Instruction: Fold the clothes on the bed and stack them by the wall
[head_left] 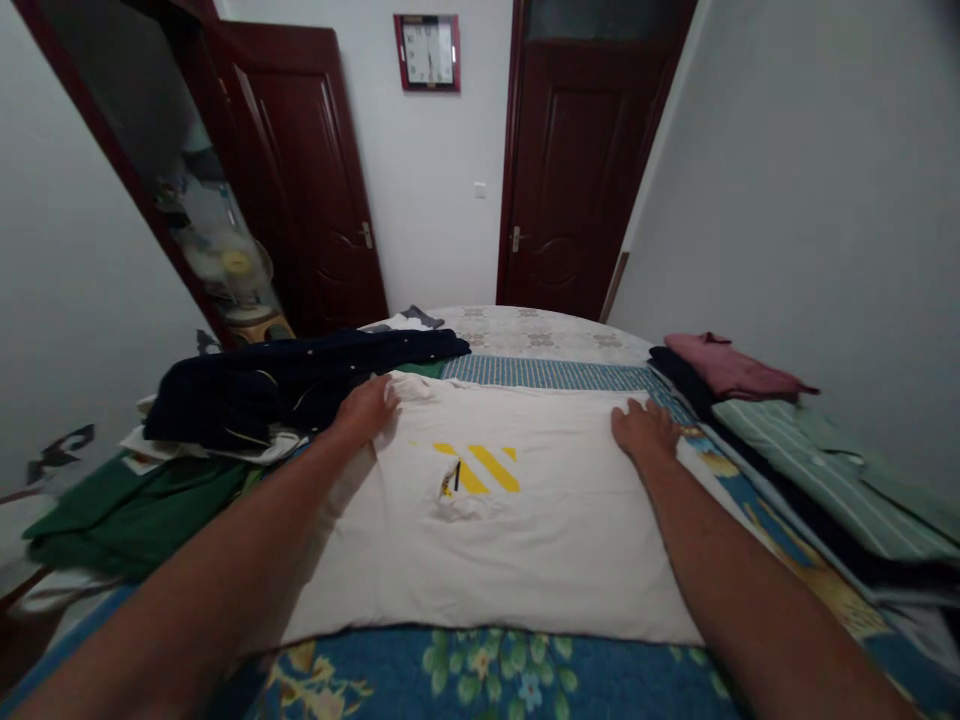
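A white garment [525, 540] with yellow stripes printed on it lies spread flat on the bed. My left hand [365, 408] rests on its far left corner, fingers curled around the cloth edge. My right hand [645, 430] lies flat on its far right corner with fingers stretched out. Both forearms reach across the garment from the near edge.
A dark navy garment [285, 385] and green clothes [127, 515] are heaped on the left. Folded maroon [731, 368] and green striped [825, 470] clothes lie on the right by the wall. The blue floral bedspread [487, 680] shows in front. Two dark doors stand beyond.
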